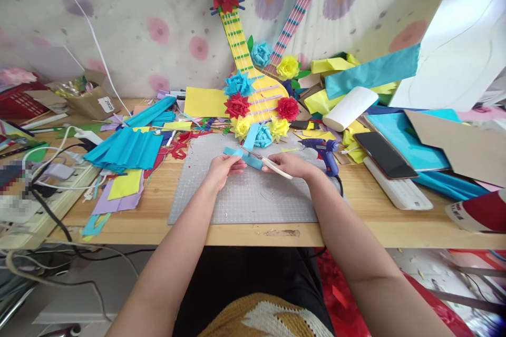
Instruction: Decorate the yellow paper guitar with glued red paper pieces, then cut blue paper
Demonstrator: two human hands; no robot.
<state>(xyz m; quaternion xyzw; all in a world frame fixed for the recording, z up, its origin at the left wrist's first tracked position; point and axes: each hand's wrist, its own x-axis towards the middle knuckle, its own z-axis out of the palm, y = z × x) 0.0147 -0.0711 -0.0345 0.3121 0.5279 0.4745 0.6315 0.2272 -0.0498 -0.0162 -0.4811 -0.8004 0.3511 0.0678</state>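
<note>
My left hand (pixel 226 169) pinches a strip of light-blue crepe paper (pixel 250 138) above the grey cutting mat (pixel 237 205). In my right hand (pixel 288 163) is a pair of scissors (pixel 279 167) with white handles, its blades pointing left at the blue paper. More blue paper shows beneath the blades, close to my right fingertips. Just beyond my hands stands a yellow paper guitar (pixel 264 96) decorated with red, blue and yellow paper flowers. A blue glue gun (pixel 324 152) lies right of my right hand.
Pleated blue crepe paper (pixel 126 145) and purple paper (pixel 120 195) lie left of the mat. To the right are a phone (pixel 385 155), a white roll (pixel 350 109) and a red-and-white cup (pixel 480 211). Cables and a power strip (pixel 35 213) occupy the left edge.
</note>
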